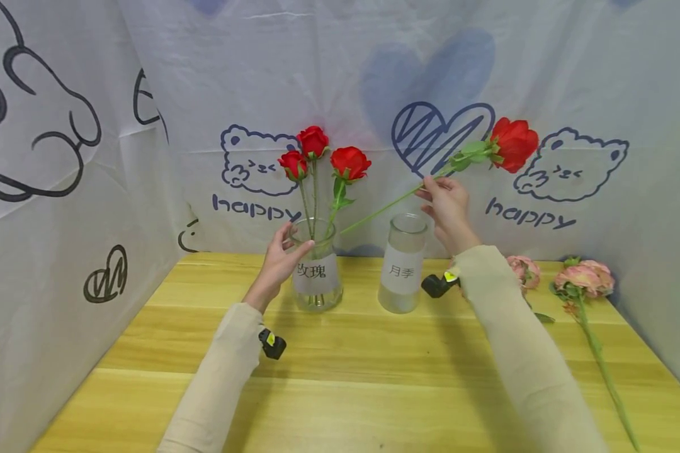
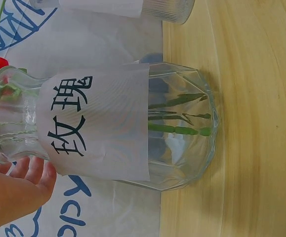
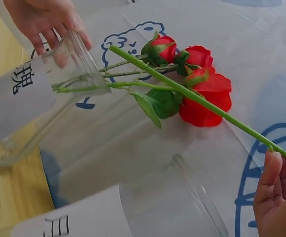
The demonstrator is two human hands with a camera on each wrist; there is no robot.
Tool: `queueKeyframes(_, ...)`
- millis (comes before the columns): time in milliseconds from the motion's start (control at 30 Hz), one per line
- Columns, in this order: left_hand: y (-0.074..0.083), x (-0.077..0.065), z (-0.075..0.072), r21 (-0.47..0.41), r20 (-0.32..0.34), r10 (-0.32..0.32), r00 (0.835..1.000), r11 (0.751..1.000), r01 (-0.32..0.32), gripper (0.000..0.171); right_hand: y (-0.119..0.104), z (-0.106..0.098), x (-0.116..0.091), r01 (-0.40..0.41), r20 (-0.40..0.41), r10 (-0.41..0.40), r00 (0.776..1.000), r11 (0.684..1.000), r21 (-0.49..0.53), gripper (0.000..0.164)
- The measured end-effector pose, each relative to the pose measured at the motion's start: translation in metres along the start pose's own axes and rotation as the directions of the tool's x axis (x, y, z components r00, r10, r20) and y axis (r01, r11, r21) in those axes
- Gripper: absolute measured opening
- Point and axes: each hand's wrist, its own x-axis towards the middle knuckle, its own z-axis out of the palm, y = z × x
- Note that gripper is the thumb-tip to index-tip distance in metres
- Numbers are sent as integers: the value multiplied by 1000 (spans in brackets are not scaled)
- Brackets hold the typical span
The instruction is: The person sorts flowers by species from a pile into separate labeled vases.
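My right hand (image 1: 451,211) pinches the green stem of a red rose (image 1: 514,145) between thumb and fingers. The bloom tilts up to the right, and the cut end of the stem (image 3: 152,72) points left, near the mouth of a labelled glass vase (image 1: 316,275). Around that vase's neck is my left hand (image 1: 279,259), with the thumb in front and the fingers at the side and rear. Three red roses (image 1: 350,163) stand in this vase, their stem ends (image 2: 182,131) visible through the glass near its base.
A narrower glass vase (image 1: 402,274), also with a paper label, stands to the right on the wooden table (image 1: 340,402). Pink flowers (image 1: 586,278) lie at the right side, one with a long stem toward the front. A printed cloth (image 1: 328,69) hangs behind.
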Motion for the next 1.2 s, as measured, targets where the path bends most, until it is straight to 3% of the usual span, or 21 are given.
queueKeyframes(267,-2,1,0,-6,-3,3,1000,1000,-3,81,7,21,4,21,-19,-22,1000,999,-31,13)
queueKeyframes(733,-3,2,0,-9,-11,1,1000,1000,-1,81,9,56,4,65,18,-64,998,993,-103,14)
queueKeyframes(1033,-2,2,0,-12,-7,7,1000,1000,-7,80,13,79,-1,138,74,-125,989,967,-214,17)
queueKeyframes(1200,-2,3,0,-8,-8,4,1000,1000,-4,81,17,88,-4,211,132,-180,975,936,-282,18)
